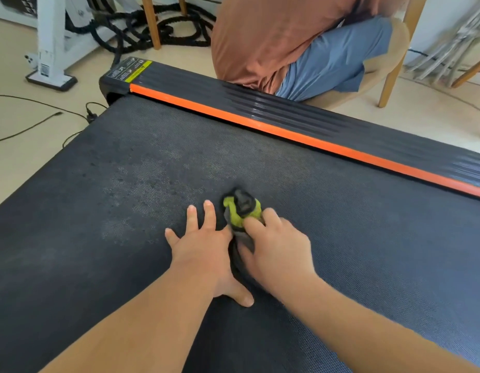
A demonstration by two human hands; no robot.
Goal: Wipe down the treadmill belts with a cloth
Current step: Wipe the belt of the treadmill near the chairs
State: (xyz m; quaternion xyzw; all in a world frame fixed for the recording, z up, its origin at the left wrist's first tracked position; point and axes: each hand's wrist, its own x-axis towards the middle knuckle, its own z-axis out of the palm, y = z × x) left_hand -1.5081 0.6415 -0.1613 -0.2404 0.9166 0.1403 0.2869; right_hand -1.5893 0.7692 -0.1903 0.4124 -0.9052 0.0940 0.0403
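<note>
Left hand (204, 254): palm down on the dark textured treadmill belt (368, 224), fingers (209, 214) straight and spread, thumb splayed back toward the wearer, holding nothing. Right hand (276, 251): fingers (272, 216) curled over the bunched grey, lime-green and black cloth (241, 211), gripping it against the belt. The cloth sits between the two hands; its green-black wad sticks out just past the right fingertips, and its grey tail runs back under the right palm, touching the left hand's inner edge. Pale scuffed patches mark the belt ahead and to the left of the left fingers. Open belt lies on every side of the fingers, widest to the right and back toward the wearer. Beyond the fingertips, the belt ends at an orange stripe (287, 135) along the black ribbed side rail (287, 111). Left of the fingers, the belt edge drops to a beige floor (23, 162) with thin black cables (31, 125). Past the rail a person in a rust shirt (260, 36) sits on a wooden chair (392, 76).
</note>
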